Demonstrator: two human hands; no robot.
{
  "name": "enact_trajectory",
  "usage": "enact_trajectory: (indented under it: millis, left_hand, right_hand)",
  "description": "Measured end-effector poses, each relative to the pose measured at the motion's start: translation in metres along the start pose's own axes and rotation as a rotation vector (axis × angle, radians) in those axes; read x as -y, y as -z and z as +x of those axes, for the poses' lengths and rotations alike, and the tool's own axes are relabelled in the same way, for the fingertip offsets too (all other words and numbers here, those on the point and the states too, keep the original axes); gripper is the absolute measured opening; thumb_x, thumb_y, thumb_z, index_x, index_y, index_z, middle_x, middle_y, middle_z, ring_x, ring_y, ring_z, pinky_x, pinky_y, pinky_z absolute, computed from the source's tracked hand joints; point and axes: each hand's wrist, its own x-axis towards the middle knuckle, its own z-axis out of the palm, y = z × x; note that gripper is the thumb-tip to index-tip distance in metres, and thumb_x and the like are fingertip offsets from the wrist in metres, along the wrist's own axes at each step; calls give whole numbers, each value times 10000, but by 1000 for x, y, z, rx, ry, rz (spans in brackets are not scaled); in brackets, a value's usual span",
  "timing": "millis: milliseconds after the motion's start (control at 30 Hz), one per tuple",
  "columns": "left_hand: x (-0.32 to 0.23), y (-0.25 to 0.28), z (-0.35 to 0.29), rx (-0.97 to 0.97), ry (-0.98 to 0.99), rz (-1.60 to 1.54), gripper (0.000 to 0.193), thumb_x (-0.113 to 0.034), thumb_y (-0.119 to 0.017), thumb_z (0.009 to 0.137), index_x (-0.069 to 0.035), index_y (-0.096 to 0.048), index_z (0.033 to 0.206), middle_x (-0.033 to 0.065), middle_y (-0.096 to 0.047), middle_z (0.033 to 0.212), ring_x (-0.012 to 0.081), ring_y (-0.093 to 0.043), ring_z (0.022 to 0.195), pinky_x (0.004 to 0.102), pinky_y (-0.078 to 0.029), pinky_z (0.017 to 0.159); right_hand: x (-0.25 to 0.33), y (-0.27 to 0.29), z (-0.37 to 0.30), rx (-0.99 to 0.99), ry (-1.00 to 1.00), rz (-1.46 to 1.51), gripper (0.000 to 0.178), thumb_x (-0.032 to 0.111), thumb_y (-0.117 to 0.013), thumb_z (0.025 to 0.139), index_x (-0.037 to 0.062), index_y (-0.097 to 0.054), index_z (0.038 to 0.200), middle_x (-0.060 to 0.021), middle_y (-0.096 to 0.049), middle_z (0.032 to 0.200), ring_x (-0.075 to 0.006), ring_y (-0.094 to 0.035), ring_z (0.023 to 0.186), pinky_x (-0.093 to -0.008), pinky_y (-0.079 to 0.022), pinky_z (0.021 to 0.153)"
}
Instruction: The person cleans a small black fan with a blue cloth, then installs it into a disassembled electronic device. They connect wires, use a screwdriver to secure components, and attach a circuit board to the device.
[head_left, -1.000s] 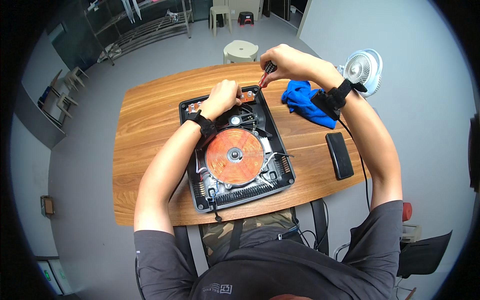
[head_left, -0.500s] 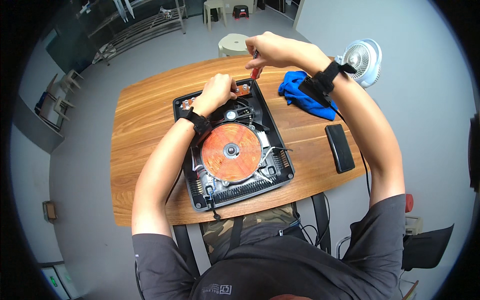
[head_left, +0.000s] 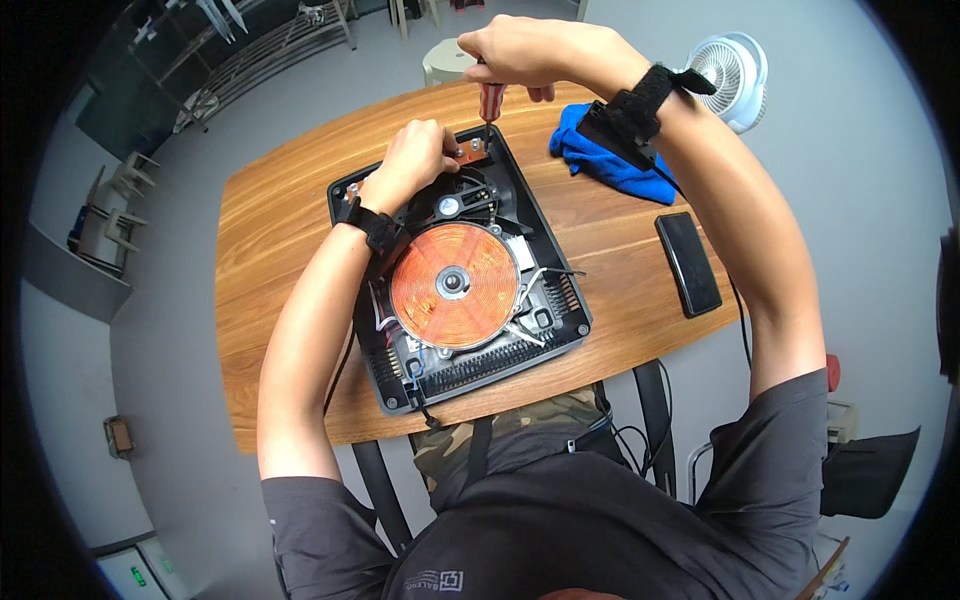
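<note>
An opened induction cooker [head_left: 562, 338] lies on the table, its round copper coil [head_left: 420, 290] facing up. Behind the coil is a black fan [head_left: 449, 206]. A narrow orange-brown circuit board [head_left: 472, 152] runs along the far edge of the black housing. My left hand [head_left: 412, 160] has its fingers closed at the middle of this board, covering part of it. Above the far right corner, my right hand [head_left: 515, 52] grips a screwdriver [head_left: 491, 102] with a red and clear handle. The screwdriver points down, its tip at the board's right end.
A blue cloth [head_left: 610, 160] and a black phone [head_left: 688, 265] lie on the right of the wooden table [head_left: 270, 270]. A white fan [head_left: 728, 80] stands beyond the right edge. A pale stool [head_left: 446, 62] is behind the table. Loose wires [head_left: 528, 300] stick out beside the coil.
The screwdriver has gone from tilted to nearly upright, and its tip now meets the board's right end. My right hand has shifted slightly left over it. My left hand stays at the board.
</note>
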Motion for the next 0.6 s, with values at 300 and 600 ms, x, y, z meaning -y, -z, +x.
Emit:
enact_trajectory:
  millis: [300,600]
  left_hand:
    - [0,3,3,16,-43,13,291,-161,-849,749,-58,-801,1017,166,-769,967,319,-742,907,402,-572,832]
    - [2,1,-1,-7,-13,-7,267,-146,-854,742,-68,-804,993,169,-766,947,332,-734,930,416,-566,848]
  right_hand:
    - [25,38,-27,91,-65,-175,339,274,-535,972,3,-721,1058,-201,-758,935,-351,-740,888,-473,-574,762]
    - [15,18,-3,104,13,-186,467,390,-544,1018,-4,-761,893,-174,-747,787,-349,-731,778,-461,-567,776]
